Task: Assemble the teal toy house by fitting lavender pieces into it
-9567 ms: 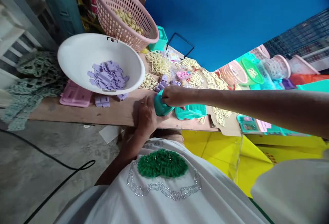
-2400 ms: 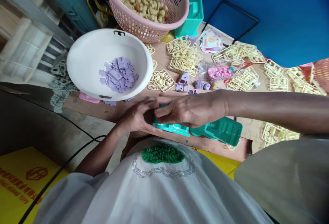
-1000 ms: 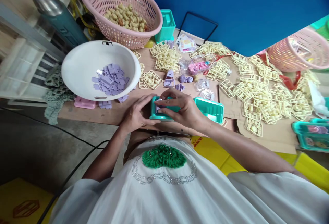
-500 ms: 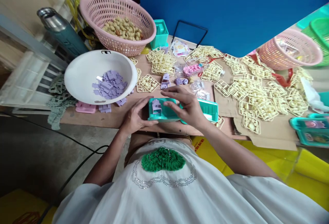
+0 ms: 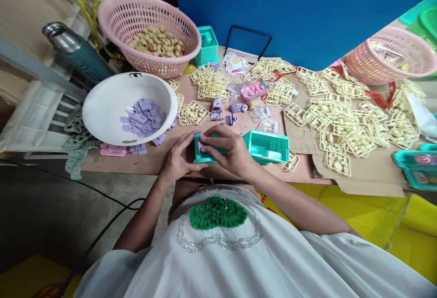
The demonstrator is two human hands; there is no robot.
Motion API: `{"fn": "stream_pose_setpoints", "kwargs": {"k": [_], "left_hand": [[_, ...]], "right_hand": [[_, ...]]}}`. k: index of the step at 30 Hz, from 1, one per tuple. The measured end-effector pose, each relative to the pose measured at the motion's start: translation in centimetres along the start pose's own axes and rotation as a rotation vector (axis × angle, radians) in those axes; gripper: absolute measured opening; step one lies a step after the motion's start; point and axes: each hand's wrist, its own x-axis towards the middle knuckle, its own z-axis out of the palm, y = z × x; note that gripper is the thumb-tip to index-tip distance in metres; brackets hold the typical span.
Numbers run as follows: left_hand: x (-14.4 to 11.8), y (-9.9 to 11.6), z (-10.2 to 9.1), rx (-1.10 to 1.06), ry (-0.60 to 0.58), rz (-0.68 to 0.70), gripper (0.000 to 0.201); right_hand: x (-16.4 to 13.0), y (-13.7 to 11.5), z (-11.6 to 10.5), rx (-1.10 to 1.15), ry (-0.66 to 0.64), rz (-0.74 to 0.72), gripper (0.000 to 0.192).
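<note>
A teal plastic box point(image 5: 205, 159) sits at the table's front edge, its left end held between the thumb and fingers of my left hand point(image 5: 175, 159). My right hand point(image 5: 230, 150) reaches over this box, thumb and fingers closed on a small purple plastic part point(image 5: 200, 146) inside its left end. My fingers cover most of that part. To the right, an open teal tray point(image 5: 285, 145) with moulded compartments lies below and beyond my right wrist. Beyond my hands are a purple part with openings point(image 5: 217, 110) and a smaller purple part point(image 5: 231, 119).
A white bowl point(image 5: 99, 111) holds purple pieces at left. Behind it stand a pink basket point(image 5: 164, 61) of beige pieces and a teal flask point(image 5: 80, 54). Cream plastic frames point(image 5: 341, 125) cover the right side. A blue panel point(image 5: 273, 11) rises at the back.
My right hand has moved left and closed on the purple part in the box. The teal tray and a small purple part behind the hand are more exposed. My left hand stays on the box.
</note>
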Motion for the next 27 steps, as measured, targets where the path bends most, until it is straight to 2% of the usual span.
{"fn": "stream_pose_setpoints", "kwargs": {"k": [4, 7, 12, 15, 17, 23, 27], "left_hand": [[0.0, 0.0, -0.1, -0.028, 0.000, 0.000, 0.094], [0.0, -0.1, -0.1, -0.031, -0.003, -0.011, 0.095], [-0.1, -0.2, 0.0, -0.007, 0.023, 0.039, 0.092], [-0.1, -0.3, 0.1, 0.027, 0.038, 0.038, 0.091], [0.0, -0.3, 0.1, 0.035, 0.040, 0.036, 0.092], [-0.1, -0.4, 0.1, 0.033, 0.029, 0.022, 0.092], [-0.1, -0.6, 0.2, 0.029, 0.030, 0.013, 0.096]], "right_hand": [[0.5, 0.8, -1.5, 0.119, -0.095, 0.103, 0.036], [0.9, 1.2, -2.4, 0.120, -0.144, 0.106, 0.048], [0.5, 0.1, -1.3, -0.015, -0.088, 0.096, 0.030], [0.1, -0.5, -0.5, -0.100, -0.015, 0.081, 0.027], [0.1, -0.4, -0.5, -0.112, -0.024, 0.100, 0.026], [0.8, 0.5, -2.4, 0.068, -0.080, 0.107, 0.042], [1.0, 0.2, -2.3, 0.022, -0.128, 0.024, 0.043]]}}
